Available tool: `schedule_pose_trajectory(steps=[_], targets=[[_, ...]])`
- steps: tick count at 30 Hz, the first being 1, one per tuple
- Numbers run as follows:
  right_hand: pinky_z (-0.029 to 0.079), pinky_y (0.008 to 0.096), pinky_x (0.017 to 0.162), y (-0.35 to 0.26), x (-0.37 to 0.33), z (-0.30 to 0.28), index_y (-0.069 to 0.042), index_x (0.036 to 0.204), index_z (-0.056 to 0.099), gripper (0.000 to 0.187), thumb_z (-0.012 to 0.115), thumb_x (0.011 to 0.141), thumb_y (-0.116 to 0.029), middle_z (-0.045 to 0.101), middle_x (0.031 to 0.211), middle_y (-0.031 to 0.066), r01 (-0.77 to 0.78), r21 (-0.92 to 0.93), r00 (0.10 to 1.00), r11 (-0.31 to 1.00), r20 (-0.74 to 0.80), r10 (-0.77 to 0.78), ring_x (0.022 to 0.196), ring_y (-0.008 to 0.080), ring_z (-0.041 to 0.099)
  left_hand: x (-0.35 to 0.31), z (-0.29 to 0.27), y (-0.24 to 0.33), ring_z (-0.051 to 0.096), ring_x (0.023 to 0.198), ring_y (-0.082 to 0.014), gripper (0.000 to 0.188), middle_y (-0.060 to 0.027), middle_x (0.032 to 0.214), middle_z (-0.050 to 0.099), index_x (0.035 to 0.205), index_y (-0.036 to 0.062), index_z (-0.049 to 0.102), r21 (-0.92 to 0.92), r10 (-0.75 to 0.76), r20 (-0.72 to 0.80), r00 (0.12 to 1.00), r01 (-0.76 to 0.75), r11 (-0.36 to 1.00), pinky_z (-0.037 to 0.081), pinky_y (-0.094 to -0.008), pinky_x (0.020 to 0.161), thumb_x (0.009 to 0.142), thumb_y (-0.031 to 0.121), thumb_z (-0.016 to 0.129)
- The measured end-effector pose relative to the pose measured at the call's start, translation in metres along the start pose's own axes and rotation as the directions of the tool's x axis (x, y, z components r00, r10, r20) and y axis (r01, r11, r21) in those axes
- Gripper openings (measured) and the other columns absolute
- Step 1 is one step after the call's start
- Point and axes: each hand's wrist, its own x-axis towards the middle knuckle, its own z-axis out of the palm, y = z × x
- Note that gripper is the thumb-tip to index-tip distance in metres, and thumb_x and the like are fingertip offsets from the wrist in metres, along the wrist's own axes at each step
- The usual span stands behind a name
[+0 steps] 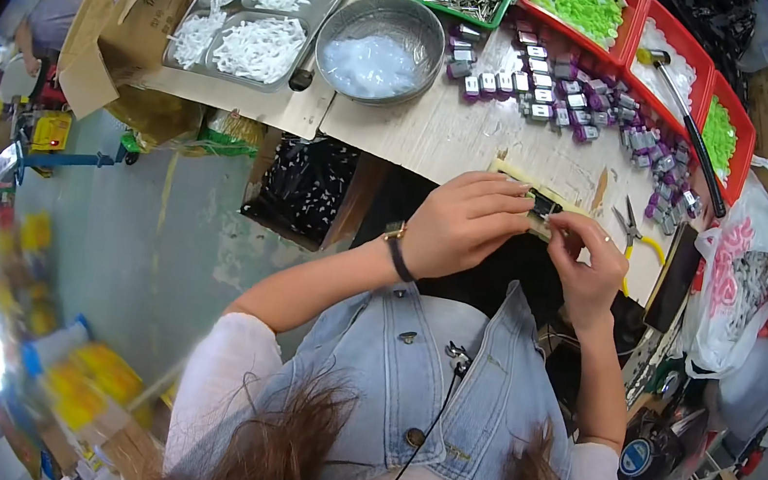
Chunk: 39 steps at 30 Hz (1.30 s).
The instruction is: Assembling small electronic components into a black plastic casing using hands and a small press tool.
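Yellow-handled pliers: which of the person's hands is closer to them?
Right. The right hand is just to the left of the pliers; the left hand is farther left, beyond the right hand.

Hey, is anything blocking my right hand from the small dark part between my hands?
Nothing visible. Your right hand is right at the dark part; your left hand is on its other side.
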Motion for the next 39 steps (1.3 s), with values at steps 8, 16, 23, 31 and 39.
schedule_pose_trajectory(steps=[8, 16, 23, 31, 39], targets=[[0.049, 0.0234, 0.055, 0.004, 0.011, 0.012, -0.002, 0.092, 0.067, 0.015, 0.07, 0.078, 0.003, 0.067, 0.08, 0.0082, 0.024, -0.039, 0.996, 0.999, 0.084, -0.021, 0.061, 0.0126, 0.064, -0.003, 0.004, -0.019, 0.063, 0.108, -0.024, 0.023, -0.0069, 0.107, 0.068, 0.096, 0.0068, 0.068, 0.014, 0.092, 0.097, 0.991, -0.094, 0.995, 0.048, -0.0396, 0.096, 0.074, 0.003, 0.071], [0.048, 0.0255, 0.054, -0.009, 0.022, 0.006, -0.004, 0.1, 0.071, 0.021, 0.071, 0.079, 0.001, 0.064, 0.076, 0.0073, -0.087, -0.089, 0.985, 0.992, 0.144, 0.099, 0.058, 0.0141, 0.06, 0.003, 0.004, -0.017, 0.062, 0.107, -0.0242, 0.022, -0.0055, 0.106, 0.067, 0.095, 0.0058, 0.067, 0.065, 0.114, 0.123, 0.986, -0.122, 0.99, 0.049, -0.0391, 0.093, 0.074, 0.005, 0.07], [0.049, 0.0289, 0.055, -0.002, 0.025, 0.004, -0.004, 0.1, 0.071, 0.019, 0.071, 0.08, -0.002, 0.063, 0.077, 0.0093, 0.015, -0.147, 0.984, 0.989, 0.178, 0.012, 0.058, 0.0205, 0.062, 0.001, 0.007, -0.022, 0.063, 0.106, -0.0241, 0.021, -0.0053, 0.105, 0.068, 0.094, 0.0059, 0.067, 0.051, 0.101, 0.109, 0.989, -0.107, 0.993, 0.049, -0.0387, 0.091, 0.074, 0.004, 0.071], [0.049, 0.032, 0.053, 0.004, 0.025, 0.006, -0.005, 0.097, 0.07, 0.019, 0.071, 0.079, -0.002, 0.062, 0.076, 0.0083, 0.078, -0.136, 0.979, 0.988, 0.197, -0.05, 0.058, 0.0219, 0.062, -0.001, 0.011, -0.022, 0.063, 0.105, -0.024, 0.024, -0.0051, 0.104, 0.068, 0.094, 0.0059, 0.067, 0.006, 0.043, 0.084, 0.996, -0.044, 0.999, 0.048, -0.0389, 0.09, 0.071, 0.004, 0.074], [0.051, 0.031, 0.056, 0.006, 0.019, 0.005, -0.003, 0.103, 0.067, 0.028, 0.072, 0.075, -0.001, 0.062, 0.081, 0.0099, 0.219, -0.177, 0.96, 0.959, 0.213, -0.18, 0.063, 0.0231, 0.063, 0.0, 0.009, -0.024, 0.063, 0.105, -0.0253, 0.023, -0.0066, 0.105, 0.068, 0.097, 0.0046, 0.068, 0.109, 0.153, 0.131, 0.98, -0.167, 0.98, 0.049, -0.0392, 0.09, 0.074, 0.005, 0.07]])
